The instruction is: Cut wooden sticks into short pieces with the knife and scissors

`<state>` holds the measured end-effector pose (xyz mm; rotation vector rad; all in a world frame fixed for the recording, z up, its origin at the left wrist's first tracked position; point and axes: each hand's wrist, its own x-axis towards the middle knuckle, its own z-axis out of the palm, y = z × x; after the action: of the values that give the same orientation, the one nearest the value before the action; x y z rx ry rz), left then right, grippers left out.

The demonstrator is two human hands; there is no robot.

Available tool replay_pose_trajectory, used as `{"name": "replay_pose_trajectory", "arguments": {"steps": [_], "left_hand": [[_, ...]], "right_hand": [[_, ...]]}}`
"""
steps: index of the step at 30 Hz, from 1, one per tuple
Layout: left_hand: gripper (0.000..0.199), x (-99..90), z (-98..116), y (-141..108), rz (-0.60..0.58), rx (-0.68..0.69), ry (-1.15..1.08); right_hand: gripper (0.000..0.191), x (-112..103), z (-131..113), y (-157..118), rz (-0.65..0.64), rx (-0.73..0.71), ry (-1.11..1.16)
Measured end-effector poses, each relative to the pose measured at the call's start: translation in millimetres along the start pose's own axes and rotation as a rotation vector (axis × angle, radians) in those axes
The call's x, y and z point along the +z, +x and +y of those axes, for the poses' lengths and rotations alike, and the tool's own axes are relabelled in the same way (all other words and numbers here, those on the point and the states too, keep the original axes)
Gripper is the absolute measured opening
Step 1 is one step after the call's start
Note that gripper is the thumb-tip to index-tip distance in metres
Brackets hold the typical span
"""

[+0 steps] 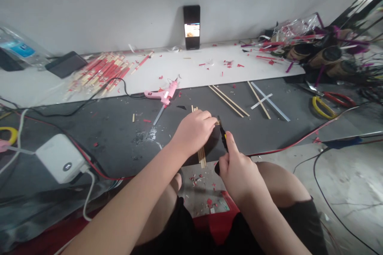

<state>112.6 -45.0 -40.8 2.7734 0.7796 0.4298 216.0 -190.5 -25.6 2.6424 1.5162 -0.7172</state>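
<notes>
Two grips are busy above a dark grey table (98, 135). The left grip (193, 132) clenches a bundle of thin pale wooden sticks (202, 155), their ends showing on both sides of it. The right grip (239, 175) clasps a slim black-and-yellow utility knife (223, 137), its tip just beside the bundle. A pink hot-glue gun (163, 95) lies beyond the left grip.

Makeshift craft workshop: bare wall (119, 4), concrete floor (344, 183), low dark work surface w/ white board (191, 65) on top. Tools & materials give it away: pink glue gun (161, 95), yellow-handled snips (323, 107), red-handled snips (338, 99), wood sticks (229, 101), heap of red-&-tan sticks (98, 71), red scraps all over, shiny wrap & bundles by R corner (299, 36), white power brick (61, 158) w/ cables.
</notes>
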Motion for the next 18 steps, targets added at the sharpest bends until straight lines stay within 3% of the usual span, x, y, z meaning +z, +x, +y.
{"name": "replay_pose_trajectory", "arguments": {"steps": [6, 18], "left_hand": [[0.032, 7.4, 3.6, 17.3, -0.057, -0.019, -0.012], [0.031, 11.3, 5.8, 17.8, -0.06, -0.031, -0.048]], "right_hand": [[0.07, 2.3, 1.5, 2.9, -0.013, -0.001, 0.015], [0.068, 9.1, 2.0, -2.3, 0.053, -0.012, -0.011]]}}
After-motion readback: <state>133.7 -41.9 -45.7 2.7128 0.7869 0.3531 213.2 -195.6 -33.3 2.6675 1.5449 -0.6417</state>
